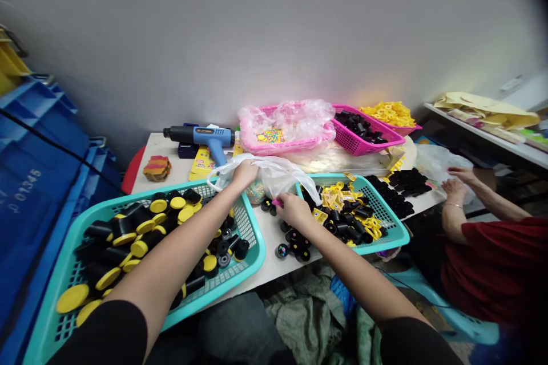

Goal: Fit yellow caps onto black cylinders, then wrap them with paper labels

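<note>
Left edge: stacked blue plastic crates (38,182). On the white tabletop (148,151), a teal mesh basket (103,208) holds black cylinders with yellow caps (124,231); the left arm lies across it. Behind, a blue-and-black heat gun (201,138) lies beside a pink basket lined with clear film (265,145).

Left hand (245,175): fingers closed together on a gathered clear plastic bag (274,177), above the basket's right corner. Right hand (295,210): fingertips together on a small pink piece (277,202), its shape mostly hidden, just beside the bag. Small black spools (293,239) stand on the tabletop just below this hand, between the two teal baskets.

Second teal basket (396,234): black cylinders and yellow parts (342,211). Further back, a pink basket of black pieces (357,131) and yellow rings (387,114). Far right, a co-worker in a red shirt (488,262) has both hands (456,185) at another plastic bag (440,162).
</note>
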The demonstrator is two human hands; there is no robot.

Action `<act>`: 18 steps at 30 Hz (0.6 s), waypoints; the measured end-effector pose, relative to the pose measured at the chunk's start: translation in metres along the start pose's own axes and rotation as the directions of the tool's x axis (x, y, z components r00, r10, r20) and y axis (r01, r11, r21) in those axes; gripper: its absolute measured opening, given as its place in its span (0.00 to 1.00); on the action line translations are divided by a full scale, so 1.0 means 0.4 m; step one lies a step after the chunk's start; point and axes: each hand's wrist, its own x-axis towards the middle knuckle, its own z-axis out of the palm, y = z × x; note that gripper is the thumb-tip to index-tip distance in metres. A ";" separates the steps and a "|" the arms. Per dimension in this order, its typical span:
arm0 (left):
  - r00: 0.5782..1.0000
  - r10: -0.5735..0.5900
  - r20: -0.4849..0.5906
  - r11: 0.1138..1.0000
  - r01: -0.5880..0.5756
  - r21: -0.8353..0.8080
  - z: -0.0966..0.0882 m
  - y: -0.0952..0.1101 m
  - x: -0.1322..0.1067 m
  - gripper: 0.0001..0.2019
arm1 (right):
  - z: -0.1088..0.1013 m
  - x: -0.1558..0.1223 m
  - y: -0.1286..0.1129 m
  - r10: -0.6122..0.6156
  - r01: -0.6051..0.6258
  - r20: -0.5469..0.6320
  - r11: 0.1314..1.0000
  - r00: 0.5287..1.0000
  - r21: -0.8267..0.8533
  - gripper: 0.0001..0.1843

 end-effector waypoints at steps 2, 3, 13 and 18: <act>1.000 0.016 0.005 0.999 -0.016 -0.029 -0.008 -0.002 -0.010 0.15 | 0.000 0.001 -0.020 -0.002 0.002 0.003 0.996 1.000 -0.091 0.13; 1.000 0.025 0.006 0.999 -0.025 -0.045 -0.012 -0.003 -0.014 0.14 | 0.001 0.002 -0.028 -0.007 0.008 0.006 0.992 1.000 -0.130 0.14; 0.997 0.079 -0.013 0.991 -0.080 -0.107 -0.041 -0.011 -0.039 0.23 | 0.007 0.014 -0.062 -0.125 0.141 0.068 0.936 0.990 -0.322 0.18; 0.994 0.112 -0.014 0.991 -0.113 -0.077 -0.048 -0.021 -0.042 0.23 | -0.038 -0.014 -0.052 -0.130 0.132 0.027 0.950 0.991 -0.282 0.14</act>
